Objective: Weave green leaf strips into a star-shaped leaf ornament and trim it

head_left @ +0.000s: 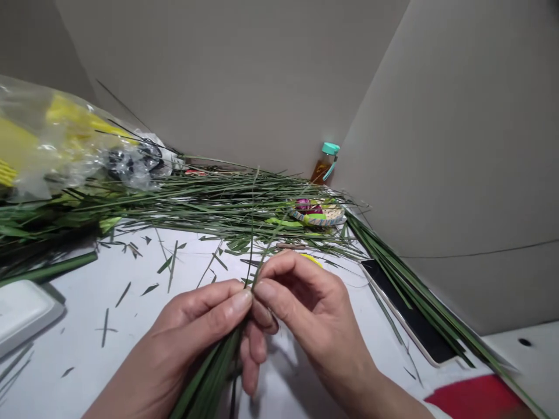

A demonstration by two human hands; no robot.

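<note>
Long green grass blades (208, 381) run in a bundle beneath my left hand (196, 329), which is closed around their upper part with thumb and forefinger pinched near the tip. My right hand (305, 314) meets it there, thumb and forefinger pinching a thin grass strand (252, 233) at the same spot. Two thin strands stand up from between the fingertips. Exactly how the strands cross at the pinch is hidden by the fingers.
Behind my hands lies a wide heap of grass blades (209, 195). A small woven basket (338, 216) and a teal-capped bottle (324, 166) stand at the back. A phone (406, 308) lies under leaves at right; a white case (26, 314) and plastic bag (52, 145) are left.
</note>
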